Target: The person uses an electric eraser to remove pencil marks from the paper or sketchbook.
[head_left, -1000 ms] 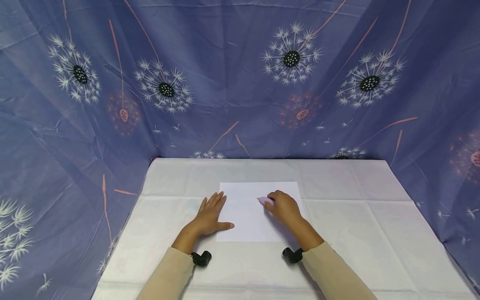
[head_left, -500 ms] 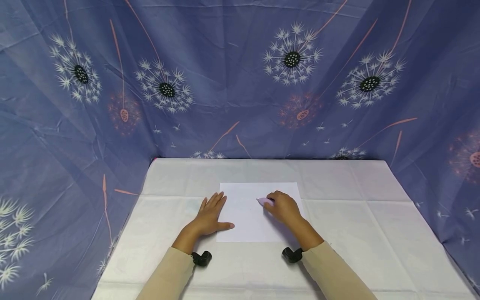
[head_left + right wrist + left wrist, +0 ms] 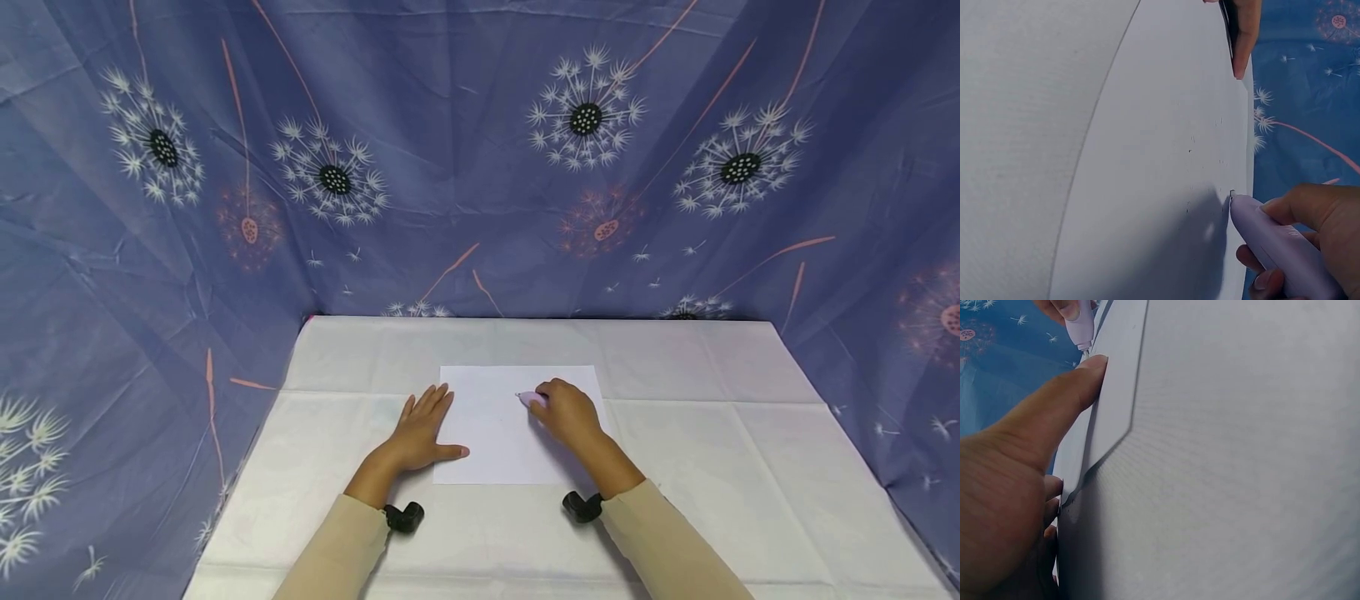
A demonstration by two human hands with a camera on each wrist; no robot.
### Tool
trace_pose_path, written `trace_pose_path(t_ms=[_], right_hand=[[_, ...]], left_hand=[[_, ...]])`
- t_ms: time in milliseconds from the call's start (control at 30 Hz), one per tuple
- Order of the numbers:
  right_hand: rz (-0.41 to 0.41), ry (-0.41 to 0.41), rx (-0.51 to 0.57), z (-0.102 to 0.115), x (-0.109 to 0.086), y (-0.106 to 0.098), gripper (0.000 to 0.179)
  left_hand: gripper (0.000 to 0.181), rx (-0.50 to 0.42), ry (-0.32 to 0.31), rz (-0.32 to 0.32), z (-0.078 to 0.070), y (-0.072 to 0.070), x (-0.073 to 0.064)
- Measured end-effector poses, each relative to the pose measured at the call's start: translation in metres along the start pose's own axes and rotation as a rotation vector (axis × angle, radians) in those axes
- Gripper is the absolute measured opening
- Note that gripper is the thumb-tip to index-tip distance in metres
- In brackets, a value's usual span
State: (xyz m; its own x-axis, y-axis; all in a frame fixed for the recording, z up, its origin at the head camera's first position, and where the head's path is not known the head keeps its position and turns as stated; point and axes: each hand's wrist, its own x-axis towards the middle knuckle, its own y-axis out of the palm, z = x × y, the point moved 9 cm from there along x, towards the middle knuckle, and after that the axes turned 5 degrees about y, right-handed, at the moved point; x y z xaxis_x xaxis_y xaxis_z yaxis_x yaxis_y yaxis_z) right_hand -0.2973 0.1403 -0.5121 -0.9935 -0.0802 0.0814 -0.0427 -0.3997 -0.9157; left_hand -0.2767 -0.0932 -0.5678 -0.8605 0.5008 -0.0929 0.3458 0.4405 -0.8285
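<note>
A white sheet of paper (image 3: 487, 450) lies flat on the table. My left hand (image 3: 416, 437) rests spread over its left edge, fingers straight and thumb pointing across the sheet. On the right side, my right hand (image 3: 572, 418) grips a fat lavender correction pen (image 3: 1282, 250) with a thin metal tip. In the right wrist view the tip is right at the paper surface, and the fingers curl round the pen's body. Several tiny dark marks (image 3: 1189, 151) dot the sheet near the tip. The hand's shadow falls across the paper there.
A white cloth with fold creases covers the table (image 3: 712, 467). Blue fabric (image 3: 480, 167) printed with dandelions hangs behind it and along both sides. A black wrist camera (image 3: 405, 517) sits on the left wrist, another (image 3: 583, 507) on the right.
The right hand and pen tip have shifted slightly away from me and to the right on the paper. The left hand has stayed in place.
</note>
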Motion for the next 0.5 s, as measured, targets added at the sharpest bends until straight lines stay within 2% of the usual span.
trace_pose_path(t_ms=[300, 500], right_hand=[[0.048, 0.013, 0.02, 0.0026, -0.0029, 0.0009, 0.021], [0.036, 0.028, 0.008, -0.0016, 0.0005, 0.0012, 0.023]], left_hand=[[0.106, 0.006, -0.009, 0.005, -0.0001, -0.0003, 0.0004], [0.107, 0.004, -0.006, 0.004, -0.0006, -0.0002, 0.0]])
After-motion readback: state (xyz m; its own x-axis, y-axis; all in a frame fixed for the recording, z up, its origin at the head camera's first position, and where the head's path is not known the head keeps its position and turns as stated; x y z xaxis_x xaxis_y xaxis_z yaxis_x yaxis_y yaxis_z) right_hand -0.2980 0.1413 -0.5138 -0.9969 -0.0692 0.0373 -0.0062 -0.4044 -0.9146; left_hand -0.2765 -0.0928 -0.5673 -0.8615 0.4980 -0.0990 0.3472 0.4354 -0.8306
